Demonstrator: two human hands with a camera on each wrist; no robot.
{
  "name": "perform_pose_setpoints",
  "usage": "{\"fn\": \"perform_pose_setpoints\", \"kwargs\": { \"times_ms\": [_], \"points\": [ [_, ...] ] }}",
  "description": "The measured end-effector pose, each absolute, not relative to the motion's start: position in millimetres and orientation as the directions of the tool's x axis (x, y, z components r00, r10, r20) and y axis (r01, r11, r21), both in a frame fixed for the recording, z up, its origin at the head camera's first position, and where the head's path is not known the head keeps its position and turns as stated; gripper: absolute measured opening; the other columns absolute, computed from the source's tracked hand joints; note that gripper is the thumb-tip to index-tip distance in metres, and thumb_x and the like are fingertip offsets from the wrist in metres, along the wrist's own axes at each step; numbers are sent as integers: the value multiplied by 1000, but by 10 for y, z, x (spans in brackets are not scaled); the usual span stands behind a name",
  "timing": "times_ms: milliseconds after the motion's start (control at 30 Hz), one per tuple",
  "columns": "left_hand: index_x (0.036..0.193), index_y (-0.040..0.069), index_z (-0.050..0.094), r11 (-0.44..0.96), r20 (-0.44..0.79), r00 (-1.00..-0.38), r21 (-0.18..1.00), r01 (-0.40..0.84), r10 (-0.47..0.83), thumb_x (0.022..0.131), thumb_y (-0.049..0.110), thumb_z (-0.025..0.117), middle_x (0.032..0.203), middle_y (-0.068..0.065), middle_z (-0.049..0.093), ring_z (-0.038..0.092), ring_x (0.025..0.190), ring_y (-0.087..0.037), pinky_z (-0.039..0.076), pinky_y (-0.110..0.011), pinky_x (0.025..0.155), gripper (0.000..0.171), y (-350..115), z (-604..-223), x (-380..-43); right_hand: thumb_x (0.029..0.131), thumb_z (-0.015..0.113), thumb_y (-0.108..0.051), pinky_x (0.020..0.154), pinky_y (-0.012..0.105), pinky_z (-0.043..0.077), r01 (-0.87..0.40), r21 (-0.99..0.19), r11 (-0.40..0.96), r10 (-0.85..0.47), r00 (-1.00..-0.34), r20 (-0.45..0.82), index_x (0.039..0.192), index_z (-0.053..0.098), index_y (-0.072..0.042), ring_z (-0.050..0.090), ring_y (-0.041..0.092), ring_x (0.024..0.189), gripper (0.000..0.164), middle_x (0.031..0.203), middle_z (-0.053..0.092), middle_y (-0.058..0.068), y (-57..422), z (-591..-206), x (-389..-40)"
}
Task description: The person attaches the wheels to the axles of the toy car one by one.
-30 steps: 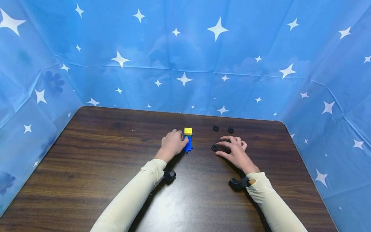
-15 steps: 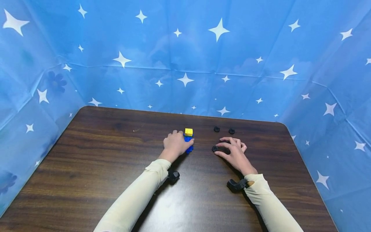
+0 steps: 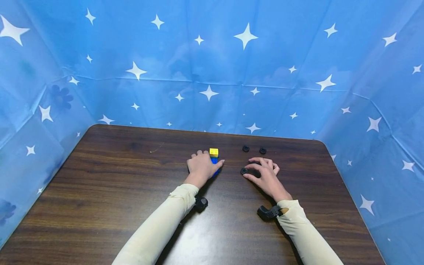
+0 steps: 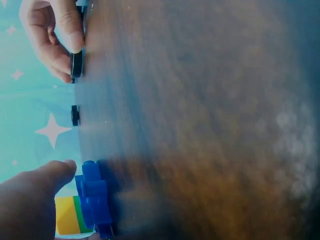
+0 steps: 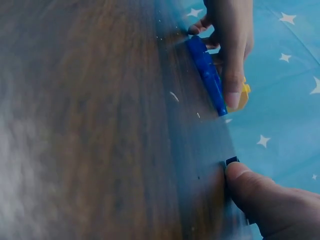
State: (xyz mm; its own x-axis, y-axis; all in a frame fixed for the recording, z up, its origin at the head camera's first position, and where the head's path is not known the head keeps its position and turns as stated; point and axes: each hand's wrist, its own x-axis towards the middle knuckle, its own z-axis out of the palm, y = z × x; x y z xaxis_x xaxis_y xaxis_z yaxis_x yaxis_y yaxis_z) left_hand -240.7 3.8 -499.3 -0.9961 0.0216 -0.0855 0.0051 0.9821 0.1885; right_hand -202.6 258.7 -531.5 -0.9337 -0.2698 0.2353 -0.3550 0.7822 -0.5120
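Left fingers (image 4: 56,174) spread, right fingers (image 5: 250,186) pinch a wheel (image 4: 77,66); head view hides green block (image 4: 80,217).

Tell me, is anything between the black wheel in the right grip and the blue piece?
Only the thumb of the left grip, which reaches over the blue piece and pokes out toward the black wheel. Otherwise just tabletop shows between them; two other wheels lie farther back, off that line.

Cream long sleeves (image 3: 159,225), black wrist cameras (image 3: 200,204)
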Motion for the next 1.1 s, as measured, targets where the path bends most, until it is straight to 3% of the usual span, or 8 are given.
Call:
{"fn": "perform_pose_setpoints", "kwargs": {
  "times_ms": [300, 600, 800, 967, 1100],
  "points": [
    [137, 2, 58, 969, -40, -999, 248, 1, 11, 99, 54, 61, 115, -16, 65, 65, 99, -36, 59, -50, 80, 64, 15, -5059, -2384, 95, 78, -32, 106, 64, 16, -369, -518, 772, -275, -928, 252, 119, 76, -17, 39, 37, 130, 28, 145, 57, 9, 2526, -5334, -2007],
    [129, -3, 62, 855, -6, -997, 515, 62, 76, 99, 39, 69, 110, -16, 67, 69, 99, -33, 61, -49, 85, 52, -51, -5095, -2317, 95, 77, -27, 105, 65, 16, -378, -551, 744, -257, -923, 286, 119, 75, -15, 39, 37, 129, 27, 143, 58, 10, 2493, -5386, -1985],
    [117, -5, 64, 818, 64, -994, 565, 108, 87, 96, 33, 73, 102, -17, 66, 67, 89, -32, 60, -47, 84, 44, -72, -5089, -2301, 97, 76, -30, 104, 60, 17, -377, -573, 728, -240, -923, 302, 119, 75, -17, 40, 34, 127, 26, 135, 61, 7, 2457, -5363, -2005],
    [111, -4, 64, 806, 83, -994, 581, 109, 74, 94, 31, 74, 97, -16, 65, 65, 85, -28, 59, -47, 82, 39, -87, -5058, -2321, 97, 75, -30, 99, 52, 26, -392, -599, 698, -235, -916, 325, 121, 74, -18, 51, 27, 115, 26, 119, 67, 3, 2391, -5296, -2010],
    [107, -3, 63, 790, 71, -995, 604, 102, 75, 95, 31, 73, 97, -15, 64, 64, 84, -26, 58, -45, 81, 37, -92, -5014, -2337, 99, 73, -29, 92, 40, 46, -396, -640, 659, -227, -916, 332, 124, 72, -18, 61, 17, 100, 27, 109, 68, 0, 2302, -5246, -2027]
  ]
}}
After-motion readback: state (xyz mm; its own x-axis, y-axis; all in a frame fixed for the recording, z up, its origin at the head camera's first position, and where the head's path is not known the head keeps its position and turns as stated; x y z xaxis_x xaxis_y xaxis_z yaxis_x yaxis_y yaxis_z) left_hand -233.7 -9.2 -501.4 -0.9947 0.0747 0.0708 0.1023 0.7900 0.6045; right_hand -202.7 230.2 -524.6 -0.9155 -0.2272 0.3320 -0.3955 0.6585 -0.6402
